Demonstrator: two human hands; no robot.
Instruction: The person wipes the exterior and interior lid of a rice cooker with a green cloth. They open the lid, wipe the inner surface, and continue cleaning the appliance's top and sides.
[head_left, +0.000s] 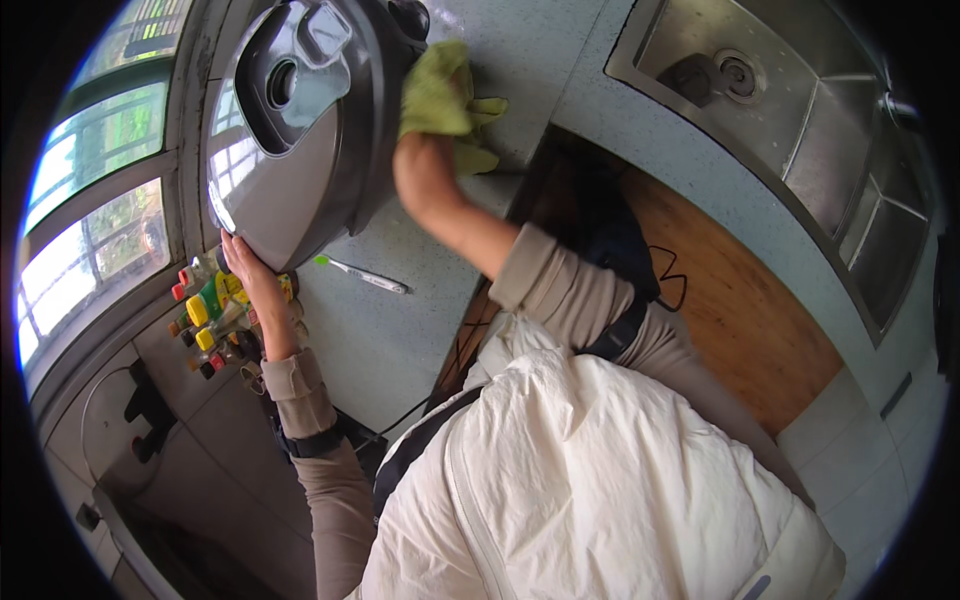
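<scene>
A grey, glossy-lidded kitchen appliance (281, 202), likely a rice cooker, stands on the speckled counter by the window. My left hand (255, 274) lies with fingers extended against its near left edge; the thumb is hidden. At the appliance's right side, my right hand (454, 82) grips a yellow-green cloth (431, 105), blurred and mostly covering the fingers. The cloth touches or nearly touches the grey casing. Between my arms, a white toothbrush (367, 277) with a green head lies on the counter.
Several capped bottles (214, 307) crowd beside my left hand under the window frame (180, 161). On the right, a stainless steel sink (757, 142) holds a dark object (690, 79) near its drain. A black cable (671, 277) hangs before the wooden surface (720, 285) below the counter.
</scene>
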